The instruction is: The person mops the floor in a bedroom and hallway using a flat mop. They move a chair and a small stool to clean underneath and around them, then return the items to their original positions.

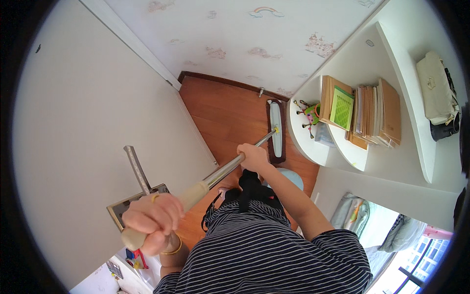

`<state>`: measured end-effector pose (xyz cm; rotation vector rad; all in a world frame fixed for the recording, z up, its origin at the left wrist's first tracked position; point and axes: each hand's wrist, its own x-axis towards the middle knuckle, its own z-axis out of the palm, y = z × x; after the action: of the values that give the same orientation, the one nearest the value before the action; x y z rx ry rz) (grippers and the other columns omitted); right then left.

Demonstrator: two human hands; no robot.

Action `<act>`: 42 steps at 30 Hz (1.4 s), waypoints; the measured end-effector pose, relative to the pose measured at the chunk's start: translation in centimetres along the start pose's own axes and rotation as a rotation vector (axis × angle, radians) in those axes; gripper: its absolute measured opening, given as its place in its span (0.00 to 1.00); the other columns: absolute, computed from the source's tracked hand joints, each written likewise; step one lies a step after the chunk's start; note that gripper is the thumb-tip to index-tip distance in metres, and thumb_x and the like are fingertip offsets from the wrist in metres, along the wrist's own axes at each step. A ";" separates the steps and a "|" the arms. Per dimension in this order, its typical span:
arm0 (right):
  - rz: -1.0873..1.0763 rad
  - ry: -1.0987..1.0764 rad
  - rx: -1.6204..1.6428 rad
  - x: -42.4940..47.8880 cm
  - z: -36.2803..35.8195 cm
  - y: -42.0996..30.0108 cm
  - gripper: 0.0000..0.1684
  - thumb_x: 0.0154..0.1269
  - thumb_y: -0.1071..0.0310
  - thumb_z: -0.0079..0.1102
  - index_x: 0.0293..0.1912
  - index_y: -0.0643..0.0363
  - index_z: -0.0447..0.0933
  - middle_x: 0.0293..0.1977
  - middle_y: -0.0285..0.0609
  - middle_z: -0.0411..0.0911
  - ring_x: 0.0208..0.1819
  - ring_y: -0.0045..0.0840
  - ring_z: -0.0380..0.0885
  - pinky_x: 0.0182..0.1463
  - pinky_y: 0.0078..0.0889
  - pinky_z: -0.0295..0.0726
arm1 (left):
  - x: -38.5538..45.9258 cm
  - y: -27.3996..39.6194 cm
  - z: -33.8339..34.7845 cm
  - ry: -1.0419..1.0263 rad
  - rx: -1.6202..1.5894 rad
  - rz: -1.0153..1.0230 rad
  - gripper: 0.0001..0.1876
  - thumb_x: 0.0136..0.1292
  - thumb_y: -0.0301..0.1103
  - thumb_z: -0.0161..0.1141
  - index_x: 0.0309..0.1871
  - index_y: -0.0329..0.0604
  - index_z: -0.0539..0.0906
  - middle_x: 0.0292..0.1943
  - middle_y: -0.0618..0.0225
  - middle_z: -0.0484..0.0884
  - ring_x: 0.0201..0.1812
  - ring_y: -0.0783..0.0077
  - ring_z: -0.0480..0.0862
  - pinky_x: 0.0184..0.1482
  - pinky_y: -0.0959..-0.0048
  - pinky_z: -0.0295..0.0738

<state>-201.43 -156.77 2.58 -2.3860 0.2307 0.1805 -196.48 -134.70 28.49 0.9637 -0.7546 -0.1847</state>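
Note:
My left hand (152, 220) is closed around the cream grip at the top end of a mop's metal pole (224, 172). Farther down the same pole, my right hand (253, 157) wraps around the metal. The pole runs to a yellow joint on a long flat mop head (276, 128), pale on top with a dark fringe. That head lies on the reddish wood floor (220, 110), close beside the curved white corner shelf and near the patterned wall.
A white door (91, 110) with a metal handle (137, 169) stands at the left. White shelves (367, 163) at the right hold folders (371, 110) and a cream handbag (435, 88). A metal door stop (261, 92) is by the baseboard. A light blue round object (292, 178) sits near my legs.

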 end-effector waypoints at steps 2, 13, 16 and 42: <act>-0.058 -0.062 0.018 0.2 0.7 -1.8 0.06 0.50 0.66 0.56 0.32 0.51 0.74 0.32 0.40 0.77 0.37 0.40 0.78 0.38 0.43 0.75 | -0.6 1.8 0.3 0.088 0.053 -0.017 0.11 0.50 0.25 0.57 0.18 0.44 0.65 0.11 0.71 0.69 0.12 0.73 0.69 0.20 0.68 0.70; -0.422 -0.355 0.005 0.7 -0.8 -10.2 0.10 0.42 0.63 0.62 0.28 0.51 0.75 0.25 0.41 0.79 0.31 0.39 0.80 0.33 0.42 0.74 | -3.1 9.5 3.3 0.381 0.304 0.382 0.15 0.53 0.28 0.60 0.20 0.49 0.63 0.10 0.74 0.70 0.10 0.82 0.70 0.17 0.84 0.71; -0.522 -0.367 -0.051 2.6 -1.4 -12.3 0.11 0.42 0.63 0.62 0.29 0.52 0.75 0.25 0.41 0.79 0.31 0.39 0.80 0.33 0.42 0.74 | -2.8 9.9 3.2 0.353 0.373 0.435 0.13 0.55 0.32 0.61 0.22 0.48 0.66 0.13 0.73 0.70 0.14 0.79 0.71 0.19 0.80 0.71; -0.258 -0.217 0.097 11.4 5.2 -4.9 0.12 0.50 0.71 0.56 0.38 0.52 0.75 0.38 0.39 0.77 0.42 0.38 0.77 0.42 0.39 0.75 | -7.6 -1.4 1.1 0.743 0.737 0.033 0.19 0.64 0.50 0.56 0.31 0.50 0.61 0.21 0.71 0.68 0.26 0.69 0.76 0.46 0.54 0.74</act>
<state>-189.63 -151.03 -0.24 -2.2529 -0.1656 0.2970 -202.52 -132.74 23.92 1.5824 -0.1235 0.5014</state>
